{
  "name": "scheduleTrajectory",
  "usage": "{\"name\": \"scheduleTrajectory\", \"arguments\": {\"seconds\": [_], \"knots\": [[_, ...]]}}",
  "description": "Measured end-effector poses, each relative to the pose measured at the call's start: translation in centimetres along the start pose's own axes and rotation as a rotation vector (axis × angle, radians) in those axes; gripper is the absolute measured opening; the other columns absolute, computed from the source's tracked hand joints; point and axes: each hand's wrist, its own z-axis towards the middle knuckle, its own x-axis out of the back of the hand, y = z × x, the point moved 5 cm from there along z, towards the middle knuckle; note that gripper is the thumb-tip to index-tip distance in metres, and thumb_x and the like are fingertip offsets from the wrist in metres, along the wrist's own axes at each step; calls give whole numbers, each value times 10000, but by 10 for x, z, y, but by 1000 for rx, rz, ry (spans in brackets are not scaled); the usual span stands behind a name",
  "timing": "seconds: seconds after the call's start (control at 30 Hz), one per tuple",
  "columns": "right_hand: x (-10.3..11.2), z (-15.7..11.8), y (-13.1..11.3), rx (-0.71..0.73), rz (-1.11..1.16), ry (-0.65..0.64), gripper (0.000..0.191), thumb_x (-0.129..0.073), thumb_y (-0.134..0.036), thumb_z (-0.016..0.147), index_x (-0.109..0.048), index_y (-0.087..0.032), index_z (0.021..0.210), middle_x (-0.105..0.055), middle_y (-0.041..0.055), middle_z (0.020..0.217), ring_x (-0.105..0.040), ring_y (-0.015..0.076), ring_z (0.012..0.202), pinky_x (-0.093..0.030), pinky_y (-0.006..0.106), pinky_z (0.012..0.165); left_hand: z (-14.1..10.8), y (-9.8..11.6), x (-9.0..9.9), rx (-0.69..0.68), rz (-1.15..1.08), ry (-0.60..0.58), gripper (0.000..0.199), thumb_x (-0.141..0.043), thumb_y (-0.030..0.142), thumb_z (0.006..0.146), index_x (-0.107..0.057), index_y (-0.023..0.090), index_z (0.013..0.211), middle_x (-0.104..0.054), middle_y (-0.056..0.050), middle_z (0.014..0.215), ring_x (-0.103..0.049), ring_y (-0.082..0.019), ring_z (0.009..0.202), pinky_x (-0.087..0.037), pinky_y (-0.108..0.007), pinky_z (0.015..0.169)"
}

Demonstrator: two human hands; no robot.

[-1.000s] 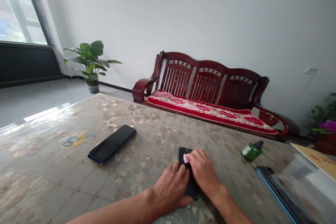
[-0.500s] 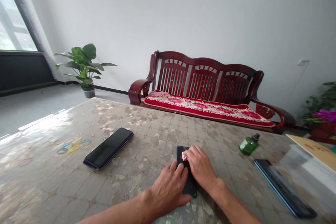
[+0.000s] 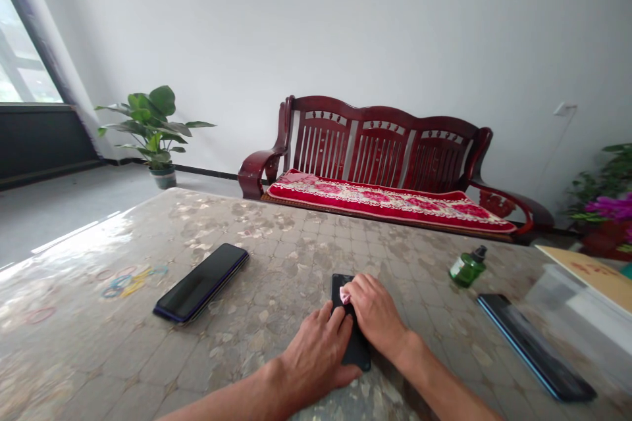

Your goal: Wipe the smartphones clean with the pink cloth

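The person's left hand [image 3: 318, 348] lies palm down across a dark phone [image 3: 358, 352] on the patterned tablecloth [image 3: 247, 342], its fingers loosely parted and its thumb by the near end, while the right hand [image 3: 378, 309] is curled over the far half, pinching a small pink cloth [image 3: 344, 296] against it. The phone sits directly in front of the person, slim and blackish with squared corners, much of its face hidden by the hands. To the right, near a blue-edged phone [image 3: 536, 348], is a clear plastic box [image 3: 546, 299] with something pale in it, too blurred to name. A second black phone [image 3: 202, 283] lies to the left, beside some coloured rubber bands [image 3: 129, 281]. Farther out stands a green bottle [image 3: 467, 271] with a dark top and pale label; its contents cannot be made out. Beyond the table, left of a wooden bench [image 3: 378, 151], a pot [image 3: 164, 177] holds a leafy plant [image 3: 153, 122]
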Motion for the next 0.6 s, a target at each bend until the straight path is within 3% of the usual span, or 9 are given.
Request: {"name": "scheduleTrajectory", "arguments": {"seconds": [0.3,0.6], "knots": [[-9,17,10,-97,-79,-12,178,-512,-84,934,-602,-213,849,-592,21,875,-504,186,839,-359,293,775,-2,0,0,2,12,-4,650,-673,568,819,-538,143,1292,-572,-146,1280,-492,-337,1216,-446,-445,1014],[-3,0,0,-50,9,-66,152,-537,-87,925,-604,-209,864,-587,16,892,-507,183,871,-361,284,788,-1,0,1,1,9,-5,635,-678,558,817,-558,128,1268,-586,-142,1252,-519,-327,1169,-460,-434,999]]}}
